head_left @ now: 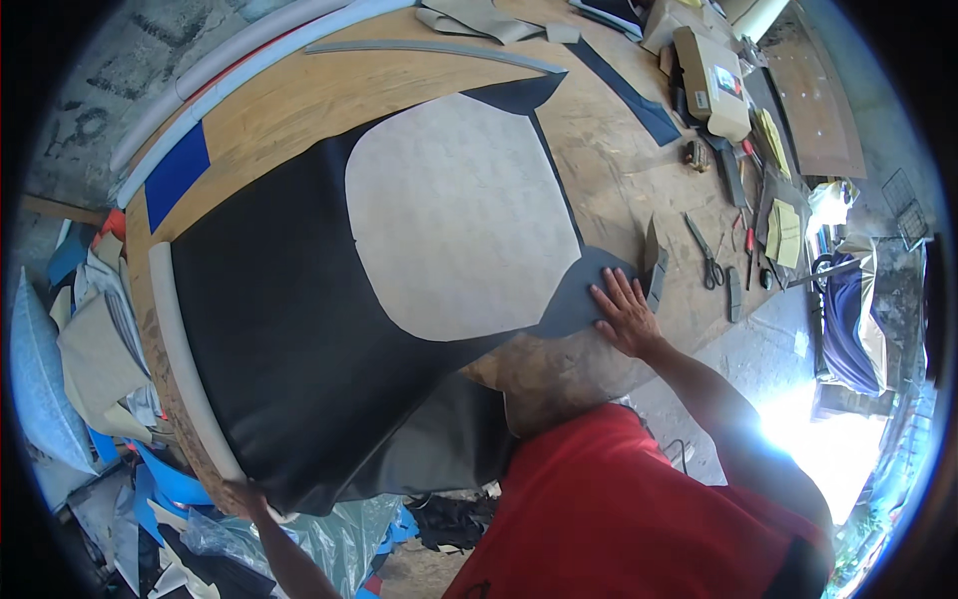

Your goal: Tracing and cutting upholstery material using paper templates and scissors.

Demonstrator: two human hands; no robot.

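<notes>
A large sheet of black leather-like material (289, 299) lies across the wooden table, its near part hanging over the front edge. On top of it rests a pale, round-cornered pattern piece (459, 220) with a straight right side. My right hand (627, 313) is pressed flat with fingers spread on the dark grey corner (579, 295) just right of the pattern. At the near left, my left hand (246, 495) is beside the lower end of a pale roll (190, 364) along the black sheet's left edge; its fingers are too hidden to make out.
Scissors (705, 252) lie on the table (609, 180) right of my right hand, near a dark curved offcut (655, 268). An open cardboard box (714, 85) and hand tools stand at the far right. Long rolls (225, 75) line the far left edge. Fabric scraps (100, 349) pile up at left.
</notes>
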